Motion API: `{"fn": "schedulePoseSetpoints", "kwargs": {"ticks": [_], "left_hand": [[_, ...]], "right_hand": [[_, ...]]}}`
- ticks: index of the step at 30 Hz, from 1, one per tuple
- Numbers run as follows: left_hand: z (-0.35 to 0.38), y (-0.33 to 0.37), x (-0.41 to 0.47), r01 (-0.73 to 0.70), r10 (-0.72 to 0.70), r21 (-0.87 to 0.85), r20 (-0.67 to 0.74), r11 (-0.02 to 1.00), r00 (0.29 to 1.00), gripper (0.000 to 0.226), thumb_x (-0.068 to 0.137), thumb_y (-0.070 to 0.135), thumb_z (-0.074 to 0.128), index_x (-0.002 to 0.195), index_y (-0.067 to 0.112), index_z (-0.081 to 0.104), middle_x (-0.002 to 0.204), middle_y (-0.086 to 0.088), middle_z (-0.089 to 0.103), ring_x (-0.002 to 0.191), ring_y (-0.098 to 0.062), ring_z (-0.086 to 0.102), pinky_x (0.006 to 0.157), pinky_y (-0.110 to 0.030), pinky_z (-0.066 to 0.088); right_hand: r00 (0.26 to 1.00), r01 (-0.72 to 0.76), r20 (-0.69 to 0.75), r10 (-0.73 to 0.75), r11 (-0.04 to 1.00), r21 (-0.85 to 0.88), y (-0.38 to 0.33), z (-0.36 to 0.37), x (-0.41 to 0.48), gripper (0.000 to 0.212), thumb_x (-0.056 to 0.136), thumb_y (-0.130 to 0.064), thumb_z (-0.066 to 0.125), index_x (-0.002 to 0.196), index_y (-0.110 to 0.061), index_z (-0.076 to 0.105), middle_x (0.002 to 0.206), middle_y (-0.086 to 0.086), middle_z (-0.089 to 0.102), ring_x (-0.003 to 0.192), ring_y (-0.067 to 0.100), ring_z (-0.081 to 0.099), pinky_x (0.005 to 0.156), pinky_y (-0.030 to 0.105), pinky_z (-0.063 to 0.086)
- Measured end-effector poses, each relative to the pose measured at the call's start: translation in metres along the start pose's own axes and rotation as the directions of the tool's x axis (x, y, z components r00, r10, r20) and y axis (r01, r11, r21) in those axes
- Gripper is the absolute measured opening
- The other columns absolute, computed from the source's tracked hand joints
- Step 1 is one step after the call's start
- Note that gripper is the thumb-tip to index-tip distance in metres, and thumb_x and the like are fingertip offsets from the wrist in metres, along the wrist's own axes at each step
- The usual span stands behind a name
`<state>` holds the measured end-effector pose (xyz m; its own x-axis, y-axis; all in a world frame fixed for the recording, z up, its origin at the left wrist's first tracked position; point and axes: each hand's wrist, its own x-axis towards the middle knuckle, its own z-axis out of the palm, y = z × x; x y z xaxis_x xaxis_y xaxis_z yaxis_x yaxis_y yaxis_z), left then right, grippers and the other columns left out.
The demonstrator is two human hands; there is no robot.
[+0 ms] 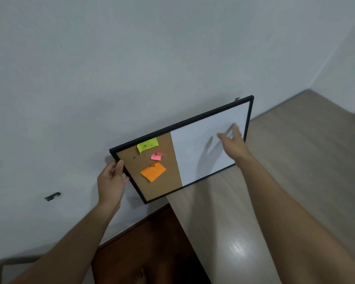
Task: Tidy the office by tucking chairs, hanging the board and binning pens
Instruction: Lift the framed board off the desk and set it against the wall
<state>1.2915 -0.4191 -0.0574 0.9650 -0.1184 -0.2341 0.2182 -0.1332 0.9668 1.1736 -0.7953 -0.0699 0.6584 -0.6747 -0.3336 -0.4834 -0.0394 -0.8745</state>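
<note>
Two hands of yours are working on the board (pixel 203 144) in front of the grey wall (pixel 131 58). Your left hand (pixel 111 181) is grasping the black frame at the left short edge, with the thumb lying over the front of the frame and the other fingers going behind it. Your right hand (pixel 233 140) is reaching to the white half of the board with the fingers spread and loose; it is casting a shadow on the white surface, and you cannot tell from this view if the fingertips are touching the surface or only staying just beside it.

The board is standing tilted, its right end higher than the left one, and its lower long edge is lying at the back of the pale wooden desk (pixel 295 181). The left half is cork and is carrying a yellow note (pixel 147 144), a pink note (pixel 157 156) and an orange note (pixel 153 171), each one pinned. A small dark hook is showing at the top right corner of the frame.

A piece of dark tape (pixel 53 196) is sticking on the wall, well apart from the board to the left. A dark brown floor (pixel 152 242) is showing below, between your two forearms.
</note>
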Motion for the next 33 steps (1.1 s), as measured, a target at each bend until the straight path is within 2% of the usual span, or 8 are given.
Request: {"fn": "schedulePoseSetpoints", "kwargs": {"ticks": [8,14,18,22,26,29,31,33], "left_hand": [[0.007,0.003,0.0,0.017,-0.016,0.014,-0.044,1.0,0.999,0.017,0.11,0.03,0.057,0.099,0.032,0.07,0.106,0.012,0.072,0.111,-0.012,0.068,0.11,-0.056,0.055],[0.01,-0.003,0.002,0.053,-0.05,0.03,-0.082,0.998,0.995,0.028,0.109,0.035,0.059,0.128,0.018,0.071,0.115,0.008,0.072,0.12,-0.019,0.067,0.106,-0.056,0.058],[0.01,-0.001,0.011,0.034,-0.031,0.042,-0.061,0.999,0.998,0.032,0.109,0.034,0.058,0.13,0.012,0.07,0.113,0.009,0.071,0.108,-0.01,0.068,0.103,-0.05,0.06],[0.001,-0.011,0.021,0.025,-0.024,0.037,-0.02,0.999,1.0,0.034,0.108,0.033,0.061,0.129,0.007,0.069,0.12,0.001,0.072,0.114,-0.008,0.067,0.106,-0.05,0.059],[-0.005,-0.025,0.028,0.049,-0.05,0.054,0.009,0.997,0.999,0.053,0.1,0.034,0.074,0.142,0.005,0.061,0.128,-0.011,0.069,0.122,-0.015,0.069,0.111,-0.047,0.056],[-0.01,-0.04,0.029,0.034,-0.05,0.223,0.065,0.974,0.997,0.065,0.095,0.041,0.078,0.148,0.009,0.056,0.131,-0.004,0.067,0.121,-0.019,0.068,0.111,-0.045,0.055],[-0.01,-0.05,0.026,0.034,-0.082,0.354,0.122,0.935,0.989,0.058,0.094,0.042,0.079,0.143,0.018,0.06,0.133,0.001,0.064,0.123,-0.022,0.066,0.106,-0.047,0.057],[-0.008,-0.06,0.027,0.079,-0.144,0.343,0.171,0.936,0.975,0.037,0.094,0.037,0.081,0.128,0.029,0.069,0.134,0.001,0.068,0.127,-0.023,0.066,0.1,-0.047,0.06]], "right_hand": [[0.987,-0.002,0.161,0.001,1.0,0.007,0.005,0.075,-0.034,0.092,0.104,-0.064,0.048,0.165,-0.042,-0.017,0.177,-0.003,-0.02,0.165,0.023,-0.004,0.13,0.052,0.011],[0.961,0.079,0.266,-0.073,0.997,-0.012,-0.01,0.096,-0.027,0.092,0.107,-0.055,0.052,0.165,-0.044,-0.019,0.173,-0.004,-0.031,0.165,0.024,-0.004,0.13,0.051,0.015],[0.963,0.093,0.256,-0.089,0.996,-0.002,-0.008,0.104,-0.022,0.101,0.105,-0.05,0.059,0.163,-0.043,-0.023,0.171,-0.005,-0.037,0.165,0.024,-0.009,0.13,0.051,0.015],[0.957,0.138,0.262,-0.122,0.989,-0.044,0.0,0.104,-0.017,0.104,0.104,-0.046,0.063,0.162,-0.046,-0.023,0.171,-0.004,-0.035,0.165,0.024,-0.007,0.13,0.053,0.017],[0.958,0.175,0.245,-0.151,0.981,-0.081,0.011,0.106,-0.013,0.106,0.103,-0.045,0.066,0.16,-0.053,-0.023,0.171,-0.008,-0.035,0.165,0.028,-0.003,0.131,0.059,0.013],[0.961,0.211,0.195,-0.194,0.975,-0.07,0.02,0.107,-0.012,0.104,0.101,-0.044,0.069,0.163,-0.052,-0.015,0.174,-0.013,-0.027,0.165,0.025,-0.004,0.131,0.059,0.015],[0.971,0.221,0.104,-0.214,0.974,-0.054,0.031,0.106,-0.012,0.1,0.1,-0.043,0.071,0.167,-0.045,-0.003,0.176,-0.015,-0.015,0.164,0.023,0.006,0.129,0.056,0.026],[0.988,0.152,0.032,-0.15,0.986,-0.062,0.041,0.105,-0.011,0.104,0.096,-0.05,0.074,0.168,-0.043,-0.001,0.176,-0.012,-0.009,0.161,0.029,0.02,0.123,0.054,0.037]]}}
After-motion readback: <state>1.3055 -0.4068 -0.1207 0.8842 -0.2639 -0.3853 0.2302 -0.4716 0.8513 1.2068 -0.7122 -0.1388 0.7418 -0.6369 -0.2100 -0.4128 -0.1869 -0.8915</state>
